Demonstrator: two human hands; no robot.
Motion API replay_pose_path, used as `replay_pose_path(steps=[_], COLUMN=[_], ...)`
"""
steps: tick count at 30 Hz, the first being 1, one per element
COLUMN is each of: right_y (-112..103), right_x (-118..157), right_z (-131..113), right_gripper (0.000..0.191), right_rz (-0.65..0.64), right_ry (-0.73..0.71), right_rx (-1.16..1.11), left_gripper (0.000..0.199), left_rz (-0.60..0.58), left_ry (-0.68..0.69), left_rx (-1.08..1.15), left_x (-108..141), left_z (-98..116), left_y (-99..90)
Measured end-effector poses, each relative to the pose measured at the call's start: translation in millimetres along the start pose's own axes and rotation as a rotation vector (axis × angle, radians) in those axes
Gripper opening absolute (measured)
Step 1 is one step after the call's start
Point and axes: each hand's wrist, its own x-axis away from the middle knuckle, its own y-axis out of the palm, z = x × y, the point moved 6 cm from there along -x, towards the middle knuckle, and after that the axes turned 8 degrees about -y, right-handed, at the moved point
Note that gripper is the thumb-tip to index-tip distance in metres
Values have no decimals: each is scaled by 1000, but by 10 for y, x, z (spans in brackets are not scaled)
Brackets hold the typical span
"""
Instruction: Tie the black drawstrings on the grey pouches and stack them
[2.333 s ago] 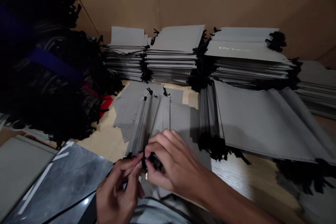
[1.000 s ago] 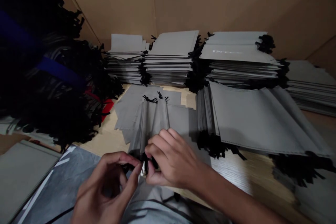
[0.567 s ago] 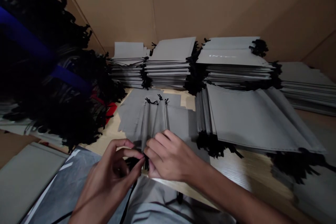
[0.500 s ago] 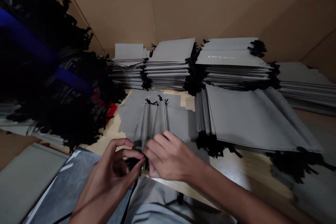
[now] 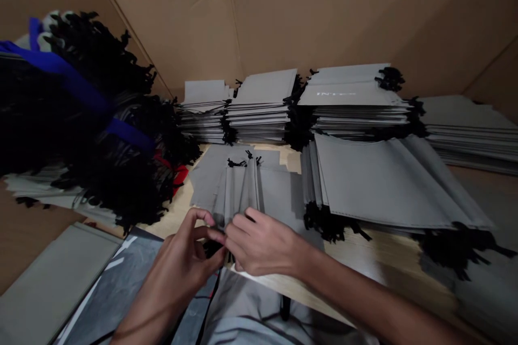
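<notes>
Several grey fabric pieces (image 5: 238, 188) with black cord ends at their far edge lie in front of me. At their near edge my left hand (image 5: 194, 259) pinches thumb and fingers together on a black cord, largely hidden by the fingertips. My right hand (image 5: 263, 242) has its fingers curled at the same spot, touching the left fingertips; what it grips is hidden beneath them. More flat grey pieces (image 5: 281, 188) lie under and beside the fabric.
Stacked grey pouches (image 5: 261, 89) with black cords line the cardboard wall (image 5: 324, 11). A large grey stack (image 5: 376, 183) lies right. At left rises a heap of black cords (image 5: 133, 172) with blue bands. A grey board (image 5: 60, 280) is at lower left.
The camera view has shifted a little, so the left heap and back stacks appear lower. Both hands remain together at the near edge of the fabric, nearly unchanged in pose.
</notes>
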Motion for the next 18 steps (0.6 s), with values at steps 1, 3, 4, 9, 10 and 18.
replay_pose_path(steps=[1,3,4,9,10,18], right_y=[8,11,1,-108,-126,-145], right_x=[-4,-12,-16,-18,-18,-12], right_z=[3,4,0,-1,-1,14], right_gripper=[17,16,15,14,16,15], right_rz=[-10,-31,-31,23,27,17], right_ry=[5,1,-10,-38,-38,-19], right_rx=[3,13,18,55,64,56], left_gripper=[38,35,32,26,26,21], left_rz=[-23,-67,-87,-187,-195,-333], left_ry=[10,27,35,54,47,19], left_rx=[1,21,30,26,19,88], left_x=[-22,-56,-68,-90,-93,-126], left_z=[9,38,54,78,68,73], left_y=[0,-4,-5,17,22,89])
